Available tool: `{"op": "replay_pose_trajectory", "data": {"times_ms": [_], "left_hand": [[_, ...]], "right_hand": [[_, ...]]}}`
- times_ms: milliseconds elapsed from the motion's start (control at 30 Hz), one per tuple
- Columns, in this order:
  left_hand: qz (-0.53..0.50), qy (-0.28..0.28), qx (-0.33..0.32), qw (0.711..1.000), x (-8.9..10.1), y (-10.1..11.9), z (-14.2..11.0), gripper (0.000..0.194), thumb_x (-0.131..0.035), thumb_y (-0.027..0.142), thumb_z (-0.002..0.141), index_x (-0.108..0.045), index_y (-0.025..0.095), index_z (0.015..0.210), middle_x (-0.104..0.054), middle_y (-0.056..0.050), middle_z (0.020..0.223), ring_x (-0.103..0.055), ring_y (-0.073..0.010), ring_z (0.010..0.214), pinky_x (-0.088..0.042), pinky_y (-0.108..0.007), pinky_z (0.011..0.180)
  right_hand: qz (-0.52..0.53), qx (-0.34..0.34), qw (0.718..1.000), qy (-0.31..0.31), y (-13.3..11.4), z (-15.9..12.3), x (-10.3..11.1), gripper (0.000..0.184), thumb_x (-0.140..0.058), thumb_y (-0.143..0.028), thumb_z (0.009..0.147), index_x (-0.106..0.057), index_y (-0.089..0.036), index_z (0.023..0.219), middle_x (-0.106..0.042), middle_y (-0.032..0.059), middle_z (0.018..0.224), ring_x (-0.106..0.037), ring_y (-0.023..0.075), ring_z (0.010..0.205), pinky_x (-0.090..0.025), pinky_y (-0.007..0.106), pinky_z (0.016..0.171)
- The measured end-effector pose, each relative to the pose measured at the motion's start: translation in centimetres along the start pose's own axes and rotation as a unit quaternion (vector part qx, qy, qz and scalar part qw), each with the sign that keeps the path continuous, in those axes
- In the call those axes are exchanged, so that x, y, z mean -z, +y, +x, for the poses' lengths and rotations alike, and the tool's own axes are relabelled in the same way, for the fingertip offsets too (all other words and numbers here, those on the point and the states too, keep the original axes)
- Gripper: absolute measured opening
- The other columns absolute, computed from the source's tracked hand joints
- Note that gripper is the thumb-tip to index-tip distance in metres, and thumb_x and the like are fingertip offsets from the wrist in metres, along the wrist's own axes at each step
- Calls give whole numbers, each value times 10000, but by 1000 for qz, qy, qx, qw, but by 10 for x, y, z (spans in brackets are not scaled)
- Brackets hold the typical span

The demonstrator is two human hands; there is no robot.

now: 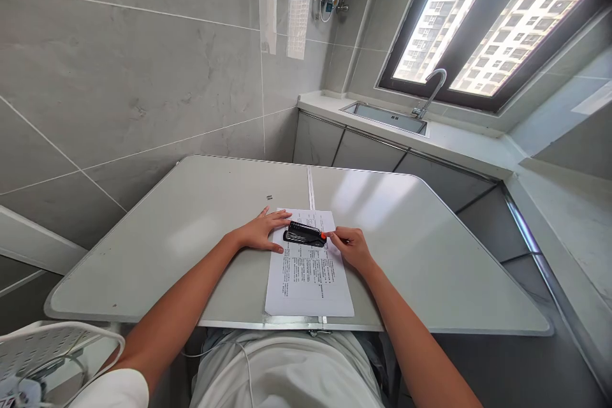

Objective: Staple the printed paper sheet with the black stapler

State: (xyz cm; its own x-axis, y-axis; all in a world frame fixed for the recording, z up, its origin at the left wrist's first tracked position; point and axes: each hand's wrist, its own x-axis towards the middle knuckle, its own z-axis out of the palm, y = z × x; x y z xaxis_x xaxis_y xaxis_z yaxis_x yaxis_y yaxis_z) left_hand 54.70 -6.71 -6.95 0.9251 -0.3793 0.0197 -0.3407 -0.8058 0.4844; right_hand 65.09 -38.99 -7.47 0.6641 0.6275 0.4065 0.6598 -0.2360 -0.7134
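Observation:
A black stapler (306,234) with an orange piece at its right end lies across the upper part of some printed paper (310,296). My left hand (261,231) rests with fingers spread at the paper's left edge, its fingertips beside the stapler's left end. At the other end, my right hand (351,247) has its fingers curled, and the index finger reaches to the orange piece. Whether the thumb also grips there is hard to see. Two small dark strips, perhaps staples (269,197), lie on the table beyond my left hand.
The paper lies on a light folding table (430,268) with a metal seam down its middle. A white basket (62,347) stands at the lower left. Tiled wall rises behind the table; a counter with a sink (382,116) and tap (433,89) runs below the window.

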Motion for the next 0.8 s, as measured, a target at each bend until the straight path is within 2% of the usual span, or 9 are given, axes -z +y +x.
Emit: {"op": "replay_pose_trajectory", "data": {"times_ms": [167,300,533,800], "left_hand": [[-24,0,2,1000,1,2,0,904,-755,696,782,-480,318,1556,-325,-100,1693,-249,-348,1582,72,-589,1277],[-41,-1,4,999,1,1,0,901,-754,695,781,-491,304,1549,-313,-108,1698,-245,-342,1583,117,-564,1269],[-86,15,-5,996,-2,-3,1,879,-808,651,744,-533,340,1519,-340,-90,1687,-256,-351,1579,145,-553,1261],[-169,59,-2,984,-3,-3,0,827,-888,606,653,-653,353,1404,-444,-87,1630,-317,-361,1554,117,-551,1270]], "right_hand": [[-7,49,999,-6,8,-3,-2,473,-537,-300,985,-291,-200,593,-202,-38,626,-204,118,593,-197,307,571],[-9,53,999,2,13,-3,-4,459,-541,-249,958,-230,-200,624,-185,-41,630,-189,113,598,-188,299,565],[-19,39,999,-5,15,-3,-4,454,-545,-250,942,-215,-203,633,-176,-41,635,-181,113,599,-181,295,568],[-43,33,998,-25,11,-2,-2,443,-524,-262,951,-237,-202,620,-196,-40,624,-195,117,595,-182,294,571]]}}
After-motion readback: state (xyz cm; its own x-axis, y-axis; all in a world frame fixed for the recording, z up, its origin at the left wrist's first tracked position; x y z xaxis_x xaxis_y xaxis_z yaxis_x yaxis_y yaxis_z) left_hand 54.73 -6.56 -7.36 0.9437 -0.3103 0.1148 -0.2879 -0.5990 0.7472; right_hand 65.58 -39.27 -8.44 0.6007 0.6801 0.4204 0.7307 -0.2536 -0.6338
